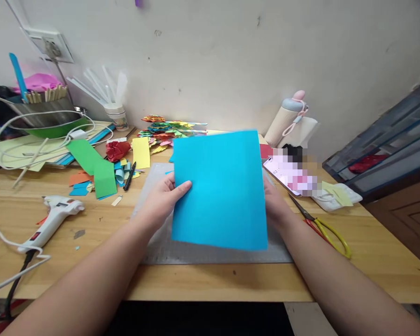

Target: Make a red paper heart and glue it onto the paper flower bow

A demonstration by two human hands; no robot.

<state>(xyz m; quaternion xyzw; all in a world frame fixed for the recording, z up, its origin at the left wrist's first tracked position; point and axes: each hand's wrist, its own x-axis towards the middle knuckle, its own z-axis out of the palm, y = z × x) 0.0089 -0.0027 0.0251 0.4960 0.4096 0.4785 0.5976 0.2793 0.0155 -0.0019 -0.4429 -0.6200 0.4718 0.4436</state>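
Observation:
A sheet of blue paper (pixel 220 191) is held up in front of me, above the grey cutting mat (pixel 161 249). My left hand (pixel 168 196) pinches its left edge, thumb on the front face and fingers behind. At the right edge, my right hand (pixel 275 200) is closed at the sheet, its fingertips mostly hidden behind the paper. Scissors with yellow handles (pixel 331 235) lie just right of my right forearm. Left of the mat are a black pen (pixel 129 176), a yellow paper strip (pixel 141 152) and green paper pieces (pixel 105 177).
A white glue gun (pixel 51 221) with its cable lies at the left. Along the wall stand a metal pot (pixel 42 114), a paper cup (pixel 116 116) of white sticks, folded colourful paper pieces (pixel 164 130) and a cream bottle (pixel 283 116). A phone (pixel 283 175) rests at right.

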